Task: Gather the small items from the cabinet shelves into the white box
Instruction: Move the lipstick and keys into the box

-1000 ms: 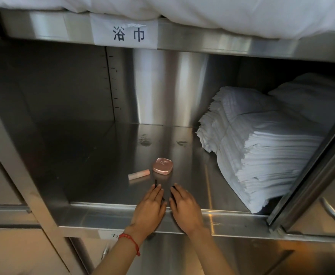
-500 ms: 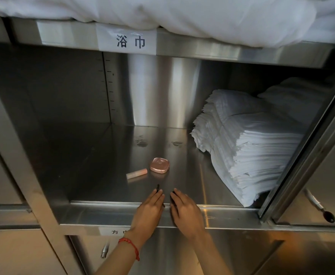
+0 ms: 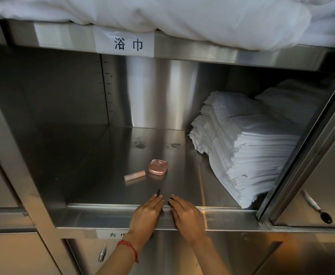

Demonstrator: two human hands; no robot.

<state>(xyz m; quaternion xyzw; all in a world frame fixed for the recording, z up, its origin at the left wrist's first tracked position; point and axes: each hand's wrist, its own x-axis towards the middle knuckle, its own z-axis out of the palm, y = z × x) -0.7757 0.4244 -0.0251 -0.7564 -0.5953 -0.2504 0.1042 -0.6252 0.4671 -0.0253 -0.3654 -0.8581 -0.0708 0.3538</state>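
Neither hand has a firm hold yet: the left hand (image 3: 146,212) and the right hand (image 3: 184,212) lie side by side, palms down with fingers extended, over the front lip of the steel shelf (image 3: 103,213). A thin dark stick-like item (image 3: 159,199), perhaps a hairpin, lies along the inner edge of the left fingers, and something small and dark shows under the right fingertips; whether either is pinched I cannot tell. Compared with a second ago, the hands have drawn slightly back toward the shelf edge, and the dark piece appears to have come with them. That suggests these small things are being slid forward for pickup. Just behind them rest a pink tube (image 3: 134,175) and a rose-gold compact (image 3: 157,166), almost touching, both untouched. To the right sits a stack of folded white towels (image 3: 248,147). No white box is in view.
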